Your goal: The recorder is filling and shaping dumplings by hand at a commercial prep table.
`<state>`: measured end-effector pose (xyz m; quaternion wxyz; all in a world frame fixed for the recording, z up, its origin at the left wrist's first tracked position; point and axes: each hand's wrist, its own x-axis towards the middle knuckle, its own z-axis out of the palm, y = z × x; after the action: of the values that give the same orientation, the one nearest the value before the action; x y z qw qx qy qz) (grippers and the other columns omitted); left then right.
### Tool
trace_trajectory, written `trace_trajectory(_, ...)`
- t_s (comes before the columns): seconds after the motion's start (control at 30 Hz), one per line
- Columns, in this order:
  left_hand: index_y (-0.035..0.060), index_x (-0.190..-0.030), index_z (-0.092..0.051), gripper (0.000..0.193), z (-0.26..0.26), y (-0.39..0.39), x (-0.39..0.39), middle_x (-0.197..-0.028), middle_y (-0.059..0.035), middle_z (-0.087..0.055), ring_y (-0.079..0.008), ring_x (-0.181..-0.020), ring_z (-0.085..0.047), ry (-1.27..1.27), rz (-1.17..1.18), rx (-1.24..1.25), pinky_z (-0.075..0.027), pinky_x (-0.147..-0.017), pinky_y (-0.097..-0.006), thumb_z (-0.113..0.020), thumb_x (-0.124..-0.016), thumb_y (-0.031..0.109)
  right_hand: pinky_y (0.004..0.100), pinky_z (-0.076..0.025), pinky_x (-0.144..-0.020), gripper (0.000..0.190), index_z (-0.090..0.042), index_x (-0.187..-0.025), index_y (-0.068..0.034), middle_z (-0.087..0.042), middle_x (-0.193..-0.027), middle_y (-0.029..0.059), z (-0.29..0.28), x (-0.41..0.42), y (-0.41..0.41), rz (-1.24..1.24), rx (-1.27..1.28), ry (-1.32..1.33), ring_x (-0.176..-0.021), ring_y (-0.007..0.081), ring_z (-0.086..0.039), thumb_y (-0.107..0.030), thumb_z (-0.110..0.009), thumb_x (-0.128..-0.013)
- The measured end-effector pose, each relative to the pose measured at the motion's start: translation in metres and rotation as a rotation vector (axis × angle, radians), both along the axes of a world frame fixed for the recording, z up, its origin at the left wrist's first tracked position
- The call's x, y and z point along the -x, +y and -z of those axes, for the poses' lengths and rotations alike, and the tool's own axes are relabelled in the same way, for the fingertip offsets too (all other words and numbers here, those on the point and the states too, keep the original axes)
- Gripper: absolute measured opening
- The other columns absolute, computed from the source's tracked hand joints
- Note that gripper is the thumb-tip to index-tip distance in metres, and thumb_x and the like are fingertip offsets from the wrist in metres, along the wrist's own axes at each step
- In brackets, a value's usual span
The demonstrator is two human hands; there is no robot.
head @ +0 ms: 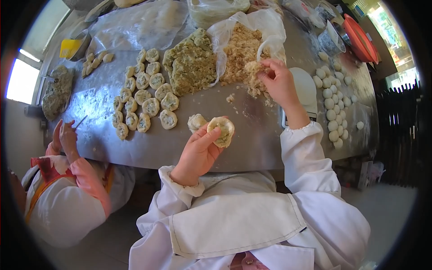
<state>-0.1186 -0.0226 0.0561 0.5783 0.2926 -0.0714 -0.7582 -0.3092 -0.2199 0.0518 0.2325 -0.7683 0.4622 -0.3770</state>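
Observation:
My left hand (202,146) holds an opened dough cup (227,127) above the table's near edge, its thumb pressed into the greenish filling inside. Just behind it on the steel table lies another dough piece (196,122). My right hand (278,81) pinches a clump of crumbly tan filling (253,69) at the near side of a larger heap (241,37). That heap rests on a clear plastic bag (275,25). Left of it sits a block of green filling paste (190,64). Rows of filled, open-topped dough cups (151,107) stand farther left.
A white kitchen scale (303,86) is right of my right hand. Beyond it lie several white dough balls (332,114), with a red basin (360,38) behind. At left, a co-worker's hands (67,136) hold a thin tool near a large dough-like lump (58,92) and a metal bowl (82,44).

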Motion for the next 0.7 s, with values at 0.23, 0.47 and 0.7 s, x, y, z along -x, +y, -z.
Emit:
trace_trajectory(0.23, 0.0016, -0.125, -0.048, 0.029, -0.009, -0.007, 0.002, -0.115, -0.0144, -0.059, -0.0239, -0.103, -0.061, 0.062, 0.113, 0.050, -0.053, -0.089, -0.0318, -0.047, -0.100, 0.016, 0.0275, -0.050, -0.067, 0.030, -0.065, -0.109, -0.002, -0.068, -0.079, 0.0098, -0.007, 0.013, 0.009, 0.083, -0.134, 0.098, -0.068, 0.0154, -0.064, -0.012, -0.071, -0.080)
trace_trajectory(0.47, 0.0046, -0.125, -0.048, 0.028, 0.001, -0.024, 0.022, -0.113, -0.0095, -0.057, -0.0219, -0.100, -0.060, -0.213, 0.013, -0.041, -0.053, -0.086, -0.0305, -0.045, -0.101, 0.020, 0.0236, -0.052, -0.072, 0.026, -0.061, -0.114, 0.002, -0.067, -0.096, 0.0048, -0.029, 0.003, 0.048, -0.102, -0.831, -0.700, -0.083, 0.0117, -0.064, -0.010, -0.063, -0.091)
trace_trajectory(0.7, 0.0074, -0.125, -0.047, 0.030, 0.002, -0.044, 0.029, -0.118, -0.0058, -0.054, -0.0156, -0.110, -0.054, 0.050, -0.131, 0.134, -0.044, -0.097, -0.0337, -0.046, -0.101, 0.025, 0.0234, -0.052, -0.075, 0.025, -0.060, -0.116, -0.001, -0.065, -0.097, 0.0024, -0.032, -0.027, 0.096, -0.235, -0.805, -0.638, -0.083, 0.0092, -0.061, -0.005, -0.061, -0.091)
